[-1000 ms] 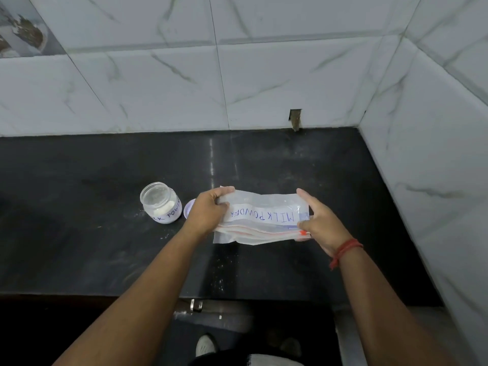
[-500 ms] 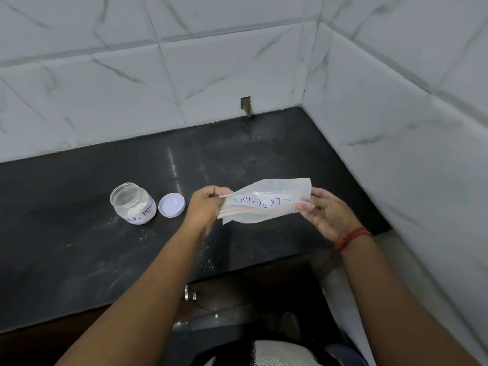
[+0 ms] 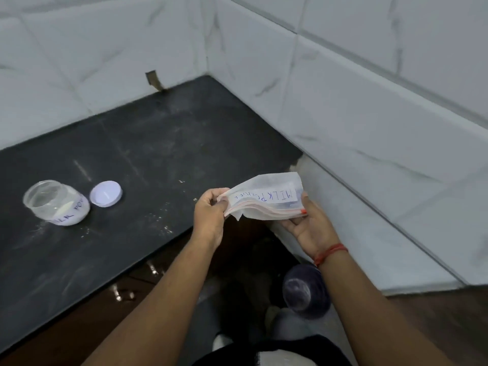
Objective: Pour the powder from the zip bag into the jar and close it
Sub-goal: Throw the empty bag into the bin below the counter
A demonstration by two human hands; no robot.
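Observation:
A flat, folded zip bag with a white "MILK POWDER" label and a red zip strip is held off the counter's right front corner. My left hand pinches its left end. My right hand cups its right end from below, a red thread on the wrist. A clear jar with white powder inside and a handwritten label stands open on the counter at the far left. Its white lid lies upside down just to the right of the jar.
The black stone counter carries scattered specks of powder near its front edge. White marble tiled walls meet in a corner behind and to the right. A dark round bin stands on the floor below my right hand.
The view has swung to the right. Both hands have carried the bag rightward, off the counter's front edge and further from the jar. The jar and lid have stayed put.

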